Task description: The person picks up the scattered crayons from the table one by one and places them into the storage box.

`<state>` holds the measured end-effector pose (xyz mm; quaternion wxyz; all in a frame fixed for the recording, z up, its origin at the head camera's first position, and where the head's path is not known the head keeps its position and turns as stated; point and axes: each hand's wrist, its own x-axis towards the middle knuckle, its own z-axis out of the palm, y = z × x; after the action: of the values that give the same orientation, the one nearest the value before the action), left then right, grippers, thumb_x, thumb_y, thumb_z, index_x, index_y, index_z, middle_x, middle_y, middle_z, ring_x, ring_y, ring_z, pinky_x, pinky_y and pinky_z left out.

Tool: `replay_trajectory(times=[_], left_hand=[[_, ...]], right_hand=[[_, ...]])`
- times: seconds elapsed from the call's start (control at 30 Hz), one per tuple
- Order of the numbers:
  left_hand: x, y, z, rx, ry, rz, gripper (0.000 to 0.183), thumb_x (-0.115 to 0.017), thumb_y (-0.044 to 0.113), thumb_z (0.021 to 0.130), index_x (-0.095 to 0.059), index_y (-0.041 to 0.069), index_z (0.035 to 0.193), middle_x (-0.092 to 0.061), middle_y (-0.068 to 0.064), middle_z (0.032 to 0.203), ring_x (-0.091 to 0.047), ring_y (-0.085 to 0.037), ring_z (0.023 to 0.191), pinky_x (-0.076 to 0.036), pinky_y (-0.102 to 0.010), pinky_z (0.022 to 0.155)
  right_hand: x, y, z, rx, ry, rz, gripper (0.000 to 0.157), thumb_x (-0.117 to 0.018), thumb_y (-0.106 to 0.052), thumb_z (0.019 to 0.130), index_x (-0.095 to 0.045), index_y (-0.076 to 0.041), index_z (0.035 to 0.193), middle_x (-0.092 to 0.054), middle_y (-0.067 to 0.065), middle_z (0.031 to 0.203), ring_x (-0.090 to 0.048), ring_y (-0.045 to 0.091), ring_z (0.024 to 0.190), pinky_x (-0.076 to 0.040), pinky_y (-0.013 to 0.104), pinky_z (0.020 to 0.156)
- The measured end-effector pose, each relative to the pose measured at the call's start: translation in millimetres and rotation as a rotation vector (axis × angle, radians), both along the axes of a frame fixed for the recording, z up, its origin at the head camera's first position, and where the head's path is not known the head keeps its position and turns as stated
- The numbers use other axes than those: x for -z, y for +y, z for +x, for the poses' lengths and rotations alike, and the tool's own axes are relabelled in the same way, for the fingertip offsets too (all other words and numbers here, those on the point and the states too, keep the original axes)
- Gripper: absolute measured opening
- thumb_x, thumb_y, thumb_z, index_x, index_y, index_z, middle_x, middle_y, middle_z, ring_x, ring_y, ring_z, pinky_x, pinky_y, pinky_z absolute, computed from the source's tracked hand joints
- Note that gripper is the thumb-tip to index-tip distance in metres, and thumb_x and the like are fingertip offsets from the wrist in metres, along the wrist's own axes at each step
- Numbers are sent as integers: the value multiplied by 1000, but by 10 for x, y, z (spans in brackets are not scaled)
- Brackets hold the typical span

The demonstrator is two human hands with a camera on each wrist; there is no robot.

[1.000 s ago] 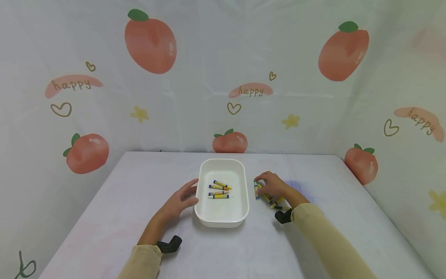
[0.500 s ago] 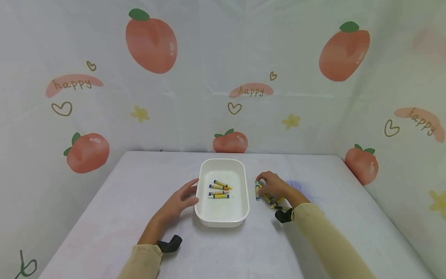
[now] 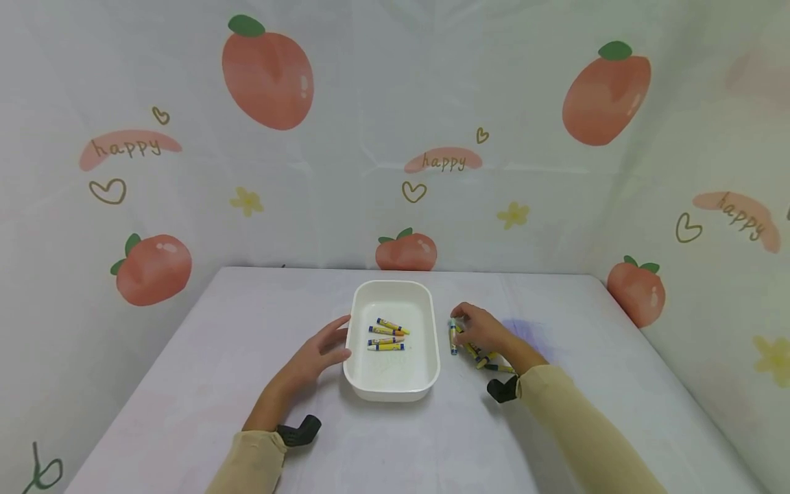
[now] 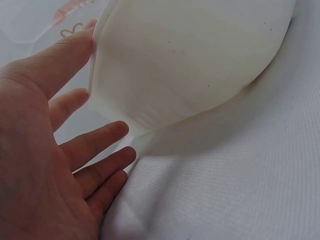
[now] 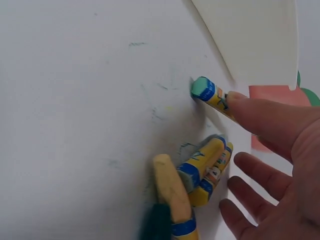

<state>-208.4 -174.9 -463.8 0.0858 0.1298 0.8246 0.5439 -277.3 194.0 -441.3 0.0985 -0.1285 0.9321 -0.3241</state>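
Note:
A white rectangular tray stands mid-table with several crayons lying in it. My left hand is at its left side, thumb and fingers spread. In the left wrist view a digit touches the tray rim, while the lower fingers stay extended and hold nothing. Right of the tray, my right hand pinches a green crayon between thumb and a mostly hidden forefinger. The other fingers of that hand lie beside two yellow-wrapped crayons. A peach-coloured crayon and a dark green one are near them.
The table has a white cloth with a purple stain to the right of my right hand. A white curtain with fruit prints closes off the back and sides. Black wrist mounts sit on both wrists.
Both hands keep almost the same place. The right wrist has shifted slightly, showing more of the dark crayon under it. The head view has drifted a little.

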Motion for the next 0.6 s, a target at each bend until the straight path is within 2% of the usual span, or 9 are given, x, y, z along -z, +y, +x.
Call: replay_trajectory(times=[0.2,0.33,0.47,0.6], left_hand=[[19,-14,-12,2,3,2,68,-65,32,93,-33,28,152,-46,-13,146,-35,-35,138,-25,-61,109],[26,-21,-10,4,10,-4,68,-65,32,93,-32,27,152,-46,-13,146,-35,-35,138,-25,-61,109],[15,-17,-4,4,12,-7,69,-65,31,93,-32,27,152,-46,-12,146,-36,-35,137,-25,-61,109],[25,-3,-14,11,19,-11,69,-65,32,93,-31,26,153,-46,-13,146,-37,-35,137,-26,-62,108]], right_hand=[[45,12,75,-25,89,-69,47,-78,-9,80,-52,-8,119,-63,15,118,-55,35,114,-43,52,95],[59,-21,115,-31,125,-79,48,-77,-6,79,-51,-8,119,-68,9,103,-61,28,97,-49,44,83],[65,-80,145,-16,120,-89,50,-75,-3,79,-50,-9,122,-66,1,91,-59,20,81,-50,36,71],[90,-126,169,18,108,-96,52,-76,-3,79,-51,-12,124,-63,-1,87,-57,17,77,-48,34,68]])
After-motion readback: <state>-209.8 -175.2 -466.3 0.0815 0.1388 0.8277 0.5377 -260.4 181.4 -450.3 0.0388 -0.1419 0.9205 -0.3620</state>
